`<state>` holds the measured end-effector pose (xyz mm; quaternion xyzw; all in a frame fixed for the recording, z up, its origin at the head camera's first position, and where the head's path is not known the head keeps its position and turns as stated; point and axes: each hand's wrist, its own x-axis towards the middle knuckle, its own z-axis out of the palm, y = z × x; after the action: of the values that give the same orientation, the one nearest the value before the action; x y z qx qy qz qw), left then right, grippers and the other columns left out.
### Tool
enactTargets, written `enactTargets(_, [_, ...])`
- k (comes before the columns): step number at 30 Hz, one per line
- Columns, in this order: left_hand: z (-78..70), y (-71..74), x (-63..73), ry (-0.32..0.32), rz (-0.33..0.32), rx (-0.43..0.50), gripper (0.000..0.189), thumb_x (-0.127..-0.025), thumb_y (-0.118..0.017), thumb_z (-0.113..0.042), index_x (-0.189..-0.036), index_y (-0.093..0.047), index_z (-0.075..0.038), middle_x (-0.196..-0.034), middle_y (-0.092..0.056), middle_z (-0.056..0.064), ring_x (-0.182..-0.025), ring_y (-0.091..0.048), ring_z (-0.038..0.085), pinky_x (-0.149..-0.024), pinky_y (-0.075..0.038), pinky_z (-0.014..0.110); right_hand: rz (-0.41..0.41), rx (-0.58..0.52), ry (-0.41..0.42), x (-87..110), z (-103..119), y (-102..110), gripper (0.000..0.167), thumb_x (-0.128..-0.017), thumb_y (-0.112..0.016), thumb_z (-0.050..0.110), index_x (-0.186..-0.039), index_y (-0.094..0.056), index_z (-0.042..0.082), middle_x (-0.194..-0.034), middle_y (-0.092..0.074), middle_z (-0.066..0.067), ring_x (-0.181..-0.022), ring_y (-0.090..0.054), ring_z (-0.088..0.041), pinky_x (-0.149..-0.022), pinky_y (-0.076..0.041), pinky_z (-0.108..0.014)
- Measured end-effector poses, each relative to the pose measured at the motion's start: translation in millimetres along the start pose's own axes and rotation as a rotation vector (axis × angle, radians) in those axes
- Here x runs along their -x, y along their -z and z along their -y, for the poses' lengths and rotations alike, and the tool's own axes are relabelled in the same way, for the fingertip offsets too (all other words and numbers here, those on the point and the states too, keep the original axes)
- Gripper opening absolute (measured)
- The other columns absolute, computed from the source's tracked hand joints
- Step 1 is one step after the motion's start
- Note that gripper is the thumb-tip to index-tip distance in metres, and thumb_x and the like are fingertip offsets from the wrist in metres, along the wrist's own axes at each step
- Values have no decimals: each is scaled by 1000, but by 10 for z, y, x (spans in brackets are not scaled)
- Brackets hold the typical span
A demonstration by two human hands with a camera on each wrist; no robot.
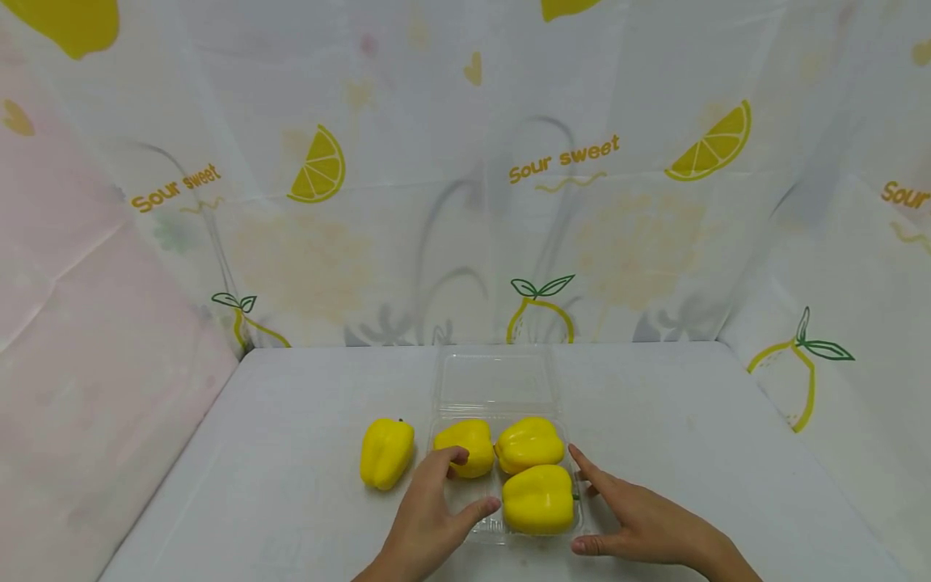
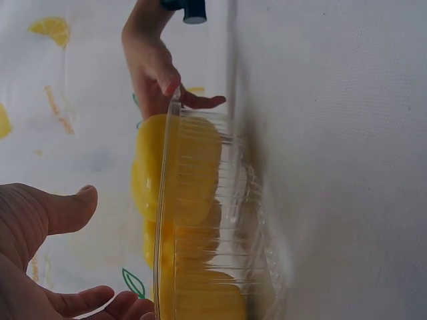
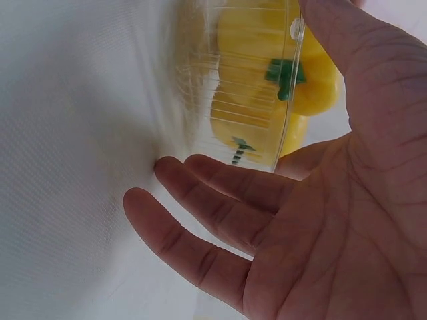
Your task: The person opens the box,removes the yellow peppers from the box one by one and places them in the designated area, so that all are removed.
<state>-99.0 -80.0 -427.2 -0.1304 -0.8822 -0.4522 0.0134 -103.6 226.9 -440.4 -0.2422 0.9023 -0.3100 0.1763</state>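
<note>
Three yellow bell peppers sit in a clear plastic clamshell box (image 1: 486, 529) with its lid (image 1: 497, 384) folded back: one at the back left (image 1: 476, 449), one at the back right (image 1: 530, 444) and one at the front right (image 1: 538, 499). The front left part of the box has no pepper in it. My left hand (image 1: 432, 517) hovers over the box's left side, thumb and fingers spread, its fingertips by the back left pepper; whether they touch it I cannot tell. Along the right wall, my right hand (image 1: 643, 517) has extended fingers and grips nothing. Green stems show through that wall in the right wrist view.
Another yellow bell pepper (image 1: 387, 453) lies on the white tabletop (image 1: 291, 485), left of the box. A lemon-print cloth (image 1: 407, 242) hangs behind the table and along its sides.
</note>
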Motion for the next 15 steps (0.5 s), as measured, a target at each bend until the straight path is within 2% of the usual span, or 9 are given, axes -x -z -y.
enactTargets(10, [-47,-83,-15,-10,120,18,71,-82,-77,-49,-133,-51,-7,-131,-54,3,-116,-52,22,-99,-43,48,-19,25,25,12,-19,-10,105,-86,-69,56,-160,-4,19,-136,-54,-10,-112,-58,-25,-88,-50,-50])
enactTargets(15, [-59,-132,-10,-67,138,5,70,-82,-76,-49,-133,-52,-7,-132,-54,4,-120,-52,24,-100,-43,47,-28,30,39,21,-21,-13,105,-86,-68,57,-160,-4,19,-135,-55,-9,-112,-59,-24,-88,-51,-49])
